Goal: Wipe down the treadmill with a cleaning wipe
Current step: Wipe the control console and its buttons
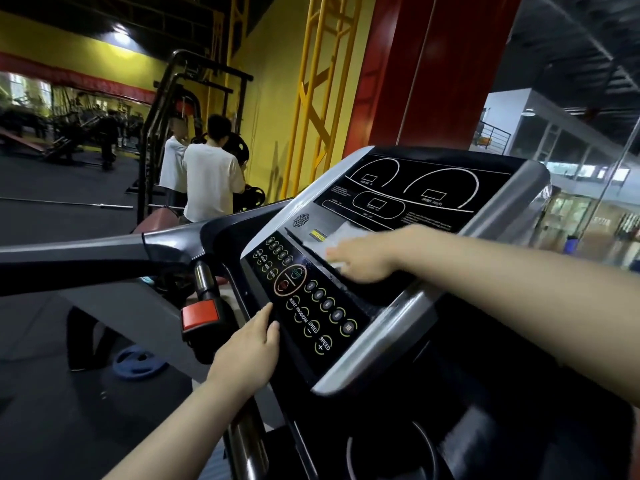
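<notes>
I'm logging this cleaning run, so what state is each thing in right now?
Cleaning wipe: spread flat on the console, under the right hand.
Right hand: pressing the wipe, fingers extended.
Left hand: resting on the console's left edge, holding nothing.
Treadmill console: displays dark.
Red safety clip: on its post.

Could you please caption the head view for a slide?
Right hand presses a wipe across the treadmill console.

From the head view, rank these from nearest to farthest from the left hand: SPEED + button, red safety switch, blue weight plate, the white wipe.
Measured from the left hand, as they lie in the picture:
1. SPEED + button, just to its right on the console.
2. Red safety switch, to its left on the post.
3. Blue weight plate, lower left on the floor.
4. White wipe, up the console under the right hand.
</notes>
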A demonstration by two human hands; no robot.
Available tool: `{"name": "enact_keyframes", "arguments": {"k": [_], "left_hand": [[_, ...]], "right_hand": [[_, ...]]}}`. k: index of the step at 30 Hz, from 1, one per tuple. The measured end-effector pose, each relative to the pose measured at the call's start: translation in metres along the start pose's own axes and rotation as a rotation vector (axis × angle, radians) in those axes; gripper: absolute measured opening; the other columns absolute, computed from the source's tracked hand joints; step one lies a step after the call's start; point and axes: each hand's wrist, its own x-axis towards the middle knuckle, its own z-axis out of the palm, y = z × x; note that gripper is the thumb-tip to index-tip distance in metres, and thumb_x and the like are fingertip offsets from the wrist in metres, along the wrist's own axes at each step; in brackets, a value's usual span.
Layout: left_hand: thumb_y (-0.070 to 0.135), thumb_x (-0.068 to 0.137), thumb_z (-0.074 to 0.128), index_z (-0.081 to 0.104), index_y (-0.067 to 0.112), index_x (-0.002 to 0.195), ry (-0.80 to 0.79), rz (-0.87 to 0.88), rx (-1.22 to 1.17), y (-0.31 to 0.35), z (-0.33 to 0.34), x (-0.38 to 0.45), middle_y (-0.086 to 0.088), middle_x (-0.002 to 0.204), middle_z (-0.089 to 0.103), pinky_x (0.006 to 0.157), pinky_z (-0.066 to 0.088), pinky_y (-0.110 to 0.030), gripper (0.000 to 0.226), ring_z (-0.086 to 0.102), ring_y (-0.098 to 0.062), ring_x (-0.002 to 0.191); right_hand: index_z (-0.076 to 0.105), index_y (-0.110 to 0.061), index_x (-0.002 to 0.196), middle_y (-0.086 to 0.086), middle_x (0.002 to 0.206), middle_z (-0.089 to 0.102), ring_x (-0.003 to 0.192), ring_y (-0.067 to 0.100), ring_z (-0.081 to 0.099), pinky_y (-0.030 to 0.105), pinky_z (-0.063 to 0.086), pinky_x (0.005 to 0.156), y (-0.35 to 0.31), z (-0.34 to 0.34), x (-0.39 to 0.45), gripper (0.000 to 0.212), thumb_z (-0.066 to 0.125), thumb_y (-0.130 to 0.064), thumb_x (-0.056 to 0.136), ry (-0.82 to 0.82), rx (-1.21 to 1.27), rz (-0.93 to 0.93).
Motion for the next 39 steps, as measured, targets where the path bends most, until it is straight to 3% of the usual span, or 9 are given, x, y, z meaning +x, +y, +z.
{"name": "enact_keyframes", "arguments": {"k": [3, 6, 10, 13, 16, 25, 32, 36, 39], "left_hand": [[0.042, 0.104, 0.027, 0.02, 0.038, 0.155, 0.005, 0.011, -0.007, -0.001, 0.0, -0.002, 0.007, 0.16, 0.029, 0.111, 0.031, -0.035, 0.051, 0.031, -0.014, 0.145], [0.041, 0.104, 0.026, 0.016, 0.038, 0.156, 0.003, 0.02, -0.005, -0.003, 0.0, -0.003, 0.007, 0.16, 0.028, 0.112, 0.031, -0.036, 0.052, 0.029, -0.014, 0.146], [0.04, 0.104, 0.027, 0.017, 0.037, 0.156, 0.016, 0.037, -0.013, -0.006, 0.002, -0.002, 0.009, 0.161, 0.027, 0.114, 0.029, -0.035, 0.053, 0.027, -0.013, 0.147], [0.038, 0.105, 0.028, 0.019, 0.037, 0.155, 0.023, 0.041, -0.031, -0.006, 0.002, -0.001, 0.009, 0.16, 0.028, 0.113, 0.029, -0.034, 0.052, 0.027, -0.012, 0.147], [0.037, 0.104, 0.029, 0.022, 0.037, 0.155, 0.046, 0.039, -0.036, -0.006, 0.002, 0.0, 0.009, 0.158, 0.033, 0.112, 0.033, -0.035, 0.051, 0.033, -0.013, 0.144], [0.035, 0.103, 0.03, 0.023, 0.033, 0.155, 0.032, 0.045, -0.021, -0.002, -0.002, -0.004, 0.006, 0.156, 0.037, 0.108, 0.036, -0.036, 0.052, 0.039, -0.018, 0.14], [0.02, 0.099, 0.034, 0.038, 0.024, 0.147, 0.063, 0.001, -0.137, 0.001, -0.007, -0.009, 0.0, 0.142, 0.053, 0.091, 0.037, -0.031, 0.048, 0.049, -0.023, 0.128], [0.021, 0.098, 0.034, 0.04, 0.023, 0.146, 0.051, -0.006, -0.143, 0.003, -0.008, -0.009, -0.002, 0.144, 0.052, 0.097, 0.038, -0.034, 0.048, 0.048, -0.024, 0.131], [0.022, 0.098, 0.033, 0.043, 0.023, 0.144, 0.064, -0.03, -0.18, 0.004, -0.009, -0.011, -0.001, 0.14, 0.055, 0.094, 0.038, -0.032, 0.047, 0.049, -0.023, 0.129]], "right_hand": [[0.031, -0.021, 0.149, 0.009, 0.154, 0.035, 0.138, 0.027, 0.035, 0.03, 0.032, 0.107, -0.008, -0.009, -0.02, 0.049, 0.034, -0.014, 0.1, -0.047, 0.131, -0.031], [0.039, -0.018, 0.138, 0.016, 0.141, 0.049, 0.122, 0.03, 0.047, 0.03, 0.036, 0.096, 0.045, -0.03, -0.022, 0.041, 0.039, -0.011, 0.098, 0.029, 0.088, 0.243], [0.006, -0.021, 0.154, 0.033, 0.142, 0.041, 0.126, 0.049, 0.044, 0.049, 0.044, 0.102, 0.08, -0.036, 0.003, 0.085, 0.045, -0.017, 0.078, 0.151, 0.055, 0.576], [0.033, -0.014, 0.149, 0.022, 0.152, 0.034, 0.136, 0.037, 0.037, 0.036, 0.032, 0.107, 0.014, -0.026, -0.001, 0.049, 0.038, -0.017, 0.1, 0.015, 0.127, 0.248], [0.031, -0.016, 0.15, 0.01, 0.154, 0.034, 0.139, 0.029, 0.034, 0.03, 0.028, 0.108, -0.024, -0.02, -0.017, 0.045, 0.029, -0.018, 0.105, -0.071, 0.191, -0.006], [0.026, -0.004, 0.149, 0.02, 0.142, 0.047, 0.132, 0.034, 0.041, 0.033, 0.03, 0.105, 0.031, -0.04, -0.046, 0.052, 0.037, -0.003, 0.098, 0.082, -0.003, 0.407], [0.053, -0.017, 0.125, 0.009, 0.123, 0.059, 0.103, 0.029, 0.055, 0.027, 0.038, 0.075, -0.045, -0.014, -0.105, 0.03, 0.042, -0.019, 0.098, -0.023, 0.073, 0.131], [0.047, -0.02, 0.107, 0.005, 0.099, 0.055, 0.092, 0.025, 0.056, 0.038, 0.049, 0.081, -0.092, 0.006, -0.149, 0.021, 0.041, -0.016, 0.087, 0.16, 0.124, -0.012], [0.044, -0.018, 0.115, 0.009, 0.11, 0.055, 0.102, 0.028, 0.053, 0.041, 0.047, 0.087, -0.142, 0.004, -0.144, 0.026, 0.042, -0.014, 0.09, 0.136, 0.217, -0.226]]}}
